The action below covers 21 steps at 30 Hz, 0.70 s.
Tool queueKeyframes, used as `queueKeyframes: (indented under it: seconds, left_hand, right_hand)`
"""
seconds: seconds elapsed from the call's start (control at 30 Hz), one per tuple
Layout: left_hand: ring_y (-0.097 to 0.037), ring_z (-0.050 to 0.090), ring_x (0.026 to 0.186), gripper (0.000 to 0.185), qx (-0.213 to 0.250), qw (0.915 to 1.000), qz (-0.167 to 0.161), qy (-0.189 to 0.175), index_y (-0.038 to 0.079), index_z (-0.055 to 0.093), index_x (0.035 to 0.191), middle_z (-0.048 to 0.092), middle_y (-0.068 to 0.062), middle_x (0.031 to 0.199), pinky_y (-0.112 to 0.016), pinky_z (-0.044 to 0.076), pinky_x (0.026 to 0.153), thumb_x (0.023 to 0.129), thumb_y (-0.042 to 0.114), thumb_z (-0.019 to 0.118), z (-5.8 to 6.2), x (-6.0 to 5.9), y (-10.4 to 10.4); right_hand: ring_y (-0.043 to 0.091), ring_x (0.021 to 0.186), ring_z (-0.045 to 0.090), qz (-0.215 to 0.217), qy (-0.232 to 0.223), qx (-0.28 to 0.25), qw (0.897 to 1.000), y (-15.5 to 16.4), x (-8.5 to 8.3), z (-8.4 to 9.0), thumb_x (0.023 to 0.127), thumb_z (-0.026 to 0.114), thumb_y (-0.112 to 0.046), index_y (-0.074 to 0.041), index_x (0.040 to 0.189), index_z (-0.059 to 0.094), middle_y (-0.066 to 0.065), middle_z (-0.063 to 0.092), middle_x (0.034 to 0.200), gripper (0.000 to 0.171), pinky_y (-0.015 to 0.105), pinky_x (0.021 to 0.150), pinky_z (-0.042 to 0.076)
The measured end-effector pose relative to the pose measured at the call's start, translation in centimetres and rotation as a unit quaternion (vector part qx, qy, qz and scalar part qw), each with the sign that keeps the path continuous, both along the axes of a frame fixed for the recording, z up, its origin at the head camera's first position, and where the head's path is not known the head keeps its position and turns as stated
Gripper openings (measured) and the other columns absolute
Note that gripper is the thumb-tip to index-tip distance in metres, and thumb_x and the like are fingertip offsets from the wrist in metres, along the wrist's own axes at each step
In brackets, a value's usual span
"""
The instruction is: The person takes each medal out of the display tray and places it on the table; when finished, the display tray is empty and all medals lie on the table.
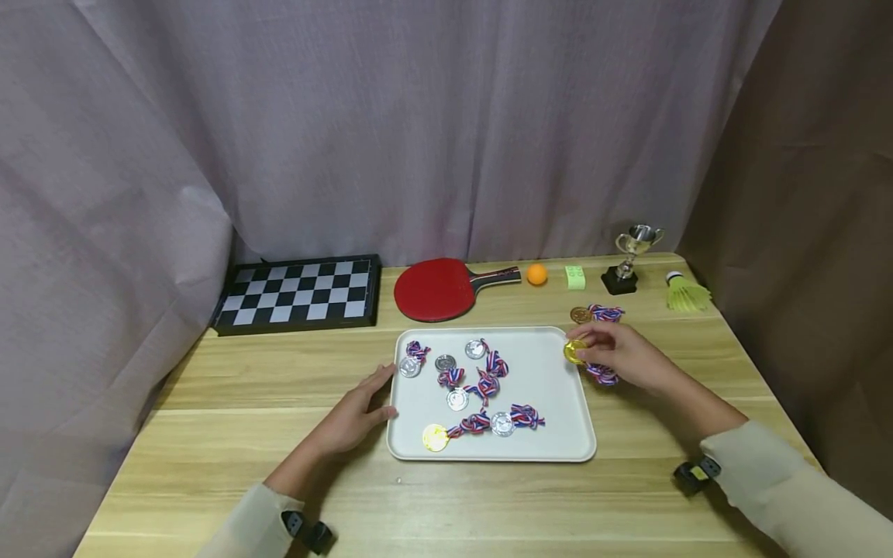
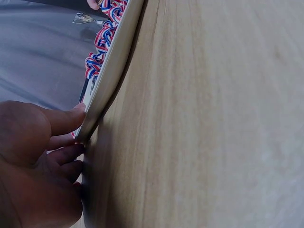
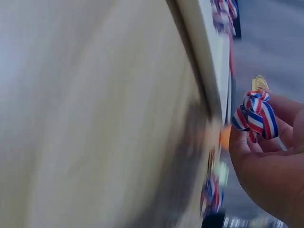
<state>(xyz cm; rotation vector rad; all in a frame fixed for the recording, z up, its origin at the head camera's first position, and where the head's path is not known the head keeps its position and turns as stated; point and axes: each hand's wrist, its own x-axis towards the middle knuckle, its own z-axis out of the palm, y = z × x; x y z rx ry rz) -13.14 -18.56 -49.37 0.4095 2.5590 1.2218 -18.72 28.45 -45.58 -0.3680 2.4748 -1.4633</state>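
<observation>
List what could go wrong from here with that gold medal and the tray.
The right hand pinches the gold medal right at the tray rim, its ribbon bunched in the fingers; it might slip or snag. The left hand only touches the tray edge, so the tray may slide.

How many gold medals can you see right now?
3. One in the tray's front-left area, one held by the right hand at the tray's right rim, one darker gold on the table behind it. None seem hidden.
</observation>
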Motion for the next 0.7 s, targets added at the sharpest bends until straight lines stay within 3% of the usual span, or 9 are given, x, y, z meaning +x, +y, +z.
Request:
queueKeyframes:
  seconds: [0.2, 0.33, 0.53, 0.7]
  left_hand:
    - [-0.035, 0.017, 0.157, 0.072, 0.003, 1.0, -0.006, 0.004, 0.004, 0.031, 0.161, 0.026, -0.019, 0.168, -0.052, 0.015, 0.127, 0.1, 0.011, 0.067, 0.1, 0.0, 0.0]
    - [-0.034, 0.017, 0.157, 0.072, 0.0, 1.0, -0.004, 0.004, 0.005, 0.031, 0.162, 0.027, -0.019, 0.168, -0.052, 0.015, 0.127, 0.1, 0.012, 0.067, 0.1, 0.0, 0.0]
    - [-0.035, 0.017, 0.157, 0.071, 0.002, 1.0, -0.004, 0.006, 0.004, 0.031, 0.161, 0.026, -0.019, 0.168, -0.053, 0.015, 0.127, 0.1, 0.012, 0.067, 0.1, 0.0, 0.0]
    - [-0.034, 0.016, 0.158, 0.072, 0.0, 1.0, -0.002, 0.001, 0.005, 0.03, 0.162, 0.025, -0.017, 0.168, -0.051, 0.014, 0.127, 0.101, 0.014, 0.067, 0.0, 0.0, 0.0]
  right_hand:
    - [0.004, 0.084, 0.063, -0.091, -0.009, 0.032, 0.995, 5.1, -2.0, -0.3, 0.101, 0.068, -0.016, 0.003, 0.136, 0.058, 0.013, 0.07, 0.109, 0.042, 0.025, 0.068, 0.057]
    - [0.002, 0.081, 0.06, -0.137, 0.013, 0.072, 0.988, 7.7, -3.4, -1.0, 0.102, 0.067, -0.019, 0.003, 0.137, 0.058, 0.013, 0.069, 0.109, 0.043, 0.022, 0.064, 0.054]
    - [-0.003, 0.075, 0.058, -0.171, 0.054, 0.103, 0.978, 9.6, -4.9, -2.2, 0.1, 0.068, -0.012, 0.01, 0.129, 0.061, 0.027, 0.068, 0.111, 0.037, 0.02, 0.061, 0.052]
    - [0.005, 0.079, 0.058, -0.191, 0.088, 0.17, 0.963, 9.4, -5.6, -2.6, 0.097, 0.071, -0.01, 0.007, 0.122, 0.067, 0.03, 0.069, 0.11, 0.031, 0.022, 0.064, 0.047]
